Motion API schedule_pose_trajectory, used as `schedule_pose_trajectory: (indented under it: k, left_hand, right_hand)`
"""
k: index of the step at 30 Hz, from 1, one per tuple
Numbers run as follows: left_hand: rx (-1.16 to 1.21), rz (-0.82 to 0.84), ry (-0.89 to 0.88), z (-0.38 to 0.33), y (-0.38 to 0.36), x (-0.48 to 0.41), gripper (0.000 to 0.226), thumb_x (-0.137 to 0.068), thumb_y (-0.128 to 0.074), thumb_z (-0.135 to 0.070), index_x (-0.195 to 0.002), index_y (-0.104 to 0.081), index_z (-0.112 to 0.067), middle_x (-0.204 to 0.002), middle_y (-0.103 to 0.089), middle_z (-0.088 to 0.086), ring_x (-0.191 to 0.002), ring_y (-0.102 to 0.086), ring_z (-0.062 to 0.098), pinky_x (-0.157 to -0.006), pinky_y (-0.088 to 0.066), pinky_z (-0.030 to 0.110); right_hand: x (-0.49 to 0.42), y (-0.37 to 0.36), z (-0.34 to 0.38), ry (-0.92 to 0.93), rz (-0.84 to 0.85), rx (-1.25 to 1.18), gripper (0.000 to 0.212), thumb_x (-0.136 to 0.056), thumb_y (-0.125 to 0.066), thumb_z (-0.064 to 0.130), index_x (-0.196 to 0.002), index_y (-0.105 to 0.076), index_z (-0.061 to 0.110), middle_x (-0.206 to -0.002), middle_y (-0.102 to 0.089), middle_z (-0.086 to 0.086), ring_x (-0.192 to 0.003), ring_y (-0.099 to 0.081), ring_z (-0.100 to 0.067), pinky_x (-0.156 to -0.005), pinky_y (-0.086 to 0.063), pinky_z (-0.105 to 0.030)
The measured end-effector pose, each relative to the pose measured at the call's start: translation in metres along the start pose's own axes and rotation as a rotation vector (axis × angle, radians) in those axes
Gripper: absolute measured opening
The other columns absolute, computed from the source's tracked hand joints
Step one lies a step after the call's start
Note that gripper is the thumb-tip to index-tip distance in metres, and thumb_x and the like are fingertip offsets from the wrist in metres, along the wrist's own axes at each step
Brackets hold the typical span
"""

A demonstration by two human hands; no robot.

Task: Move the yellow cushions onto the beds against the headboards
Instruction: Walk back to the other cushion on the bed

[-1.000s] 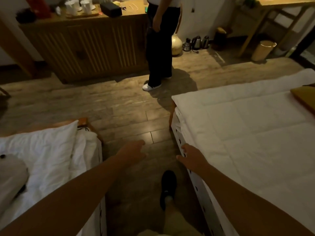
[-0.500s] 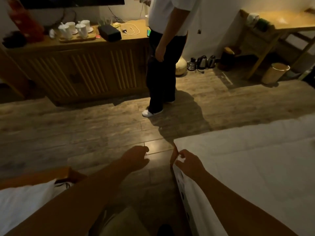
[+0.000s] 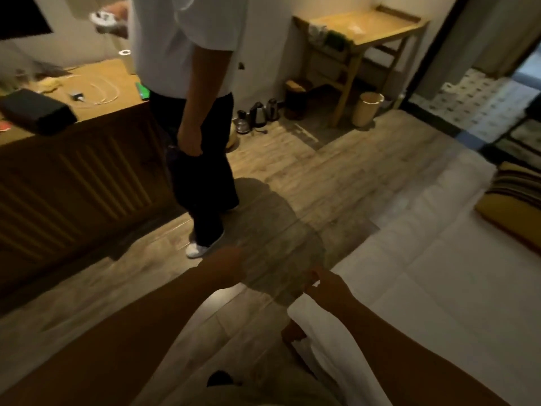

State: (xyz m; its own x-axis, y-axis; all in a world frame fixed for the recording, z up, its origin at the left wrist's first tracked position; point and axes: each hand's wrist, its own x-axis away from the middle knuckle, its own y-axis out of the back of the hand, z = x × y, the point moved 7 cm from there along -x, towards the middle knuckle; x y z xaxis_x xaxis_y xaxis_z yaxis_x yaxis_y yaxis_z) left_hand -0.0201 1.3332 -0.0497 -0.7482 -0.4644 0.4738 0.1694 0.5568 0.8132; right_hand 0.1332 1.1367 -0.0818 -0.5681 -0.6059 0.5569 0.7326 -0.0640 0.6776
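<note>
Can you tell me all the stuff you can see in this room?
bed: one, white quilt, right side
yellow cushion: one, yellow, on the bed at the right edge
striped cushion: one, yellow and dark stripes, behind the yellow cushion
sideboard: one, brown wood, left
black box: one, black, on the sideboard
cable: one, white, on the sideboard
standing person: one, white top, dark trousers, beside the sideboard
side table: one, light wood, far side of room
kettles: about three, dark and silver, floor left of side table
bin: one, pale, floor beside the side table
left hand: one, over the floor, holding nothing
right hand: one, at the bed's near corner, grip unclear
</note>
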Motion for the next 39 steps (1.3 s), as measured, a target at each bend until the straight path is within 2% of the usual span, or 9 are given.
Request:
schedule_pose_trajectory:
  k: [4,11,17,19,24,28,32,36,39]
  left_hand:
    - [-0.147,0.033,-0.089,-0.011,0.046,-0.078,0.034,-0.095,-0.054,-0.027,-0.125,-0.059,-0.012,-0.130,-0.060,0.008,-0.118,-0.058,0.023,-0.101,-0.047,0.034]
    - [-0.247,0.109,-0.293,-0.063,0.102,-0.230,0.048,-0.093,-0.054,-0.024,-0.139,-0.050,-0.013,-0.140,-0.054,0.010,-0.125,-0.053,0.026,-0.105,-0.043,0.037]
    - [-0.323,0.135,-0.339,-0.122,0.152,-0.352,0.052,-0.091,-0.057,-0.025,-0.142,-0.046,-0.022,-0.144,-0.049,0.006,-0.130,-0.049,0.022,-0.106,-0.044,0.036]
    - [-0.347,0.130,-0.362,-0.144,0.171,-0.391,0.052,-0.092,-0.057,-0.028,-0.143,-0.045,-0.023,-0.145,-0.049,0.005,-0.132,-0.048,0.022,-0.107,-0.042,0.036]
    - [-0.402,0.144,-0.463,-0.199,0.205,-0.488,0.052,-0.093,-0.057,-0.035,-0.142,-0.045,-0.019,-0.141,-0.053,0.004,-0.129,-0.049,0.021,-0.106,-0.044,0.035]
    - [-0.419,0.165,-0.520,-0.235,0.224,-0.571,0.053,-0.093,-0.058,-0.036,-0.142,-0.045,-0.020,-0.143,-0.052,0.003,-0.131,-0.048,0.020,-0.106,-0.042,0.034]
    - [-0.455,0.190,-0.580,-0.270,0.249,-0.666,0.054,-0.093,-0.057,-0.036,-0.142,-0.044,-0.018,-0.144,-0.050,0.004,-0.133,-0.046,0.021,-0.107,-0.040,0.034]
    - [-0.474,0.206,-0.657,-0.321,0.286,-0.752,0.053,-0.093,-0.057,-0.035,-0.142,-0.045,-0.017,-0.144,-0.052,0.004,-0.132,-0.047,0.020,-0.108,-0.041,0.033]
    - [-0.470,0.196,-0.689,-0.365,0.316,-0.805,0.053,-0.093,-0.057,-0.036,-0.142,-0.045,-0.018,-0.145,-0.051,0.003,-0.132,-0.047,0.021,-0.107,-0.040,0.033]
  right_hand:
    - [-0.048,0.030,0.014,-0.069,-0.049,-0.041,0.041,-0.096,-0.056,0.030,-0.132,-0.053,0.012,-0.130,-0.061,-0.011,-0.118,-0.059,-0.027,-0.094,-0.045,-0.031]
    - [-0.166,0.098,0.007,-0.139,-0.112,-0.181,0.046,-0.098,-0.055,0.035,-0.139,-0.048,0.015,-0.138,-0.053,-0.008,-0.125,-0.053,-0.024,-0.105,-0.043,-0.036]
    - [-0.249,0.175,-0.003,-0.230,-0.188,-0.356,0.051,-0.090,-0.060,0.046,-0.136,-0.051,0.025,-0.134,-0.057,-0.001,-0.118,-0.056,-0.020,-0.100,-0.049,-0.043]
    - [-0.271,0.207,-0.001,-0.225,-0.238,-0.376,0.049,-0.090,-0.059,0.048,-0.134,-0.053,0.026,-0.131,-0.058,0.001,-0.114,-0.056,-0.015,-0.096,-0.048,-0.037]
    - [-0.331,0.280,-0.010,-0.293,-0.284,-0.404,0.055,-0.091,-0.061,0.043,-0.140,-0.050,0.021,-0.138,-0.056,-0.003,-0.119,-0.056,-0.019,-0.092,-0.047,-0.030]
    - [-0.389,0.336,-0.023,-0.319,-0.311,-0.459,0.048,-0.092,-0.061,0.038,-0.136,-0.053,0.020,-0.133,-0.058,-0.003,-0.111,-0.056,-0.016,-0.093,-0.049,-0.032]
    - [-0.455,0.397,-0.042,-0.387,-0.343,-0.535,0.050,-0.095,-0.059,0.035,-0.140,-0.049,0.018,-0.138,-0.054,-0.005,-0.120,-0.054,-0.021,-0.101,-0.048,-0.038]
    - [-0.513,0.463,-0.054,-0.453,-0.409,-0.576,0.045,-0.094,-0.057,0.035,-0.136,-0.052,0.019,-0.128,-0.055,-0.002,-0.101,-0.050,-0.013,-0.093,-0.046,-0.032]
    - [-0.548,0.508,-0.062,-0.482,-0.442,-0.587,0.047,-0.093,-0.060,0.035,-0.136,-0.052,0.020,-0.130,-0.054,-0.004,-0.105,-0.051,-0.016,-0.093,-0.044,-0.031]
